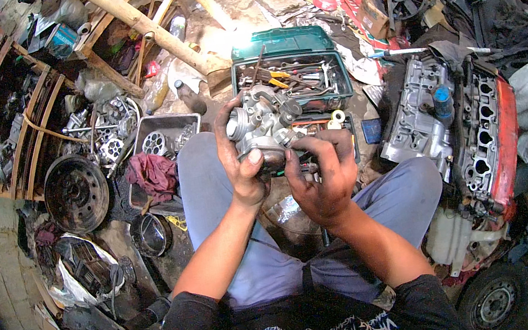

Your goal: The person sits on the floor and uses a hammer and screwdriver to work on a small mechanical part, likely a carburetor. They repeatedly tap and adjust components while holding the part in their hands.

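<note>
A grey metal carburettor (265, 124) is held up over my knees. My left hand (239, 158) wraps its left side, thumb pressed on the lower bowl. My right hand (322, 173) grips its lower right part, fingers curled over a dark fitting. Both hands are smeared with black grease. Whether the right hand also holds a small tool is hidden by the fingers.
An open green toolbox (291, 66) with several hand tools sits just beyond the carburettor. An engine cylinder head (454, 125) lies at right beside a small wheel (492, 301). A metal tray (165, 135), a red rag (154, 174), a brake drum (75, 191) and wooden shelves (8, 120) crowd the left.
</note>
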`<state>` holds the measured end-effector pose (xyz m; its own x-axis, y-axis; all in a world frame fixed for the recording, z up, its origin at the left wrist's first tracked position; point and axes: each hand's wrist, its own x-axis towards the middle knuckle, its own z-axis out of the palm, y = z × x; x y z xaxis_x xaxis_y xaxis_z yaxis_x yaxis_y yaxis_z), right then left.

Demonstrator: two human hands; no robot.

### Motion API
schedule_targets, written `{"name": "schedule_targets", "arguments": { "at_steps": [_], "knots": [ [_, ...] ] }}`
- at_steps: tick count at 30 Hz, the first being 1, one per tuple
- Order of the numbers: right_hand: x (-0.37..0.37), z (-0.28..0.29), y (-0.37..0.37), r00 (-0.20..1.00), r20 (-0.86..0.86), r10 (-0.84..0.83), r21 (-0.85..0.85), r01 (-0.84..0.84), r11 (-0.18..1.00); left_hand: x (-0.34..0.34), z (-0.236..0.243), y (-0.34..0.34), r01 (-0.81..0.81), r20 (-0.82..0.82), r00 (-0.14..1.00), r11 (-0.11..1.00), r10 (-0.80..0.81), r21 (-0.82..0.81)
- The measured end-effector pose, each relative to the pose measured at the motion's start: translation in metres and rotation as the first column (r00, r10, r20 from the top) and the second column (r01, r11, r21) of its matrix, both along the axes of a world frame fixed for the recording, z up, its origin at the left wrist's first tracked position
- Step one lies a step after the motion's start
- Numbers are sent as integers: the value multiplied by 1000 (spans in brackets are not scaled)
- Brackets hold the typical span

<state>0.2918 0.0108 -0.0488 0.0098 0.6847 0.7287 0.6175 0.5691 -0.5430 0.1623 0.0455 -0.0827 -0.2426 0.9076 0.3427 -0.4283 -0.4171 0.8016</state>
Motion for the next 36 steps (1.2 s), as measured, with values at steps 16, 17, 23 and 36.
{"name": "schedule_targets", "arguments": {
  "at_steps": [16,17,23,36],
  "knots": [
    [-1,-24,18,991,-120,63,-187,-85,979,-3,-2,-4,-306,-361,889,952,281,-14],
    [-2,-25,18,990,-130,61,-203,-86,975,-5,-5,-3,-331,-392,870,944,300,-13],
    [-9,-29,18,984,-172,40,-274,-87,958,-11,-5,-3,-384,-461,822,923,335,-13],
    [51,-89,67,958,-156,-242,-590,106,800,-35,-9,-6,-293,-323,927,904,190,-311]
  ]
}}
